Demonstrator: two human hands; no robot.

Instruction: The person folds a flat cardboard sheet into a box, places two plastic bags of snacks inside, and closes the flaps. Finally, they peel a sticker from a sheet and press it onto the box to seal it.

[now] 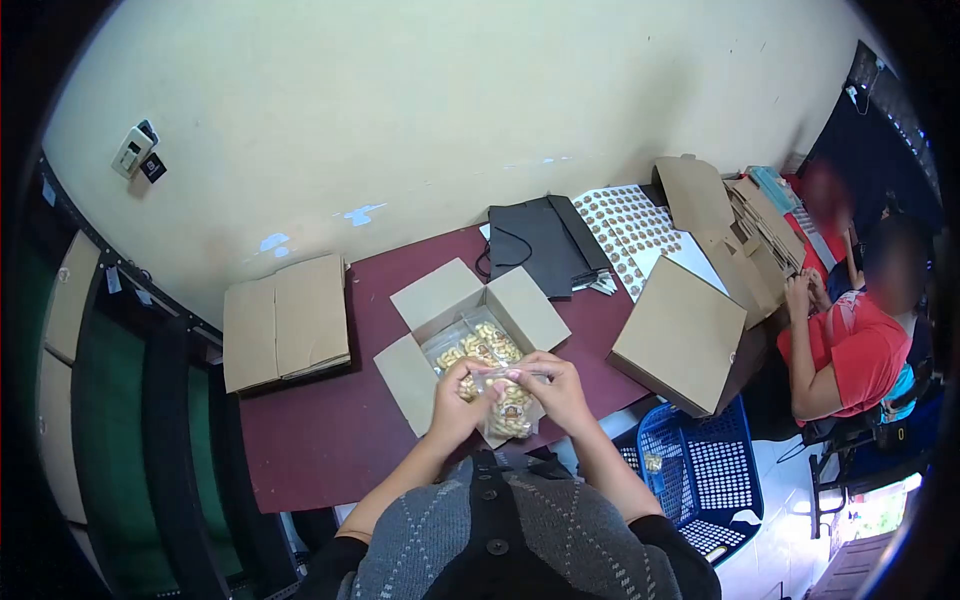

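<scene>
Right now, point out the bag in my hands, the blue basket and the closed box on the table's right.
bag (511, 412): head view, its filled lower part
blue basket (724, 455): head view, its inner wall
closed box (682, 328): head view, its top

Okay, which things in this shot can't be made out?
All in the head view:
- Wording on the label of the held bag: too small.
- Floor of the open box: covered by other bags.
- Inside of the closed box: hidden by its top.
- Print on the round stickers: too small.
</scene>
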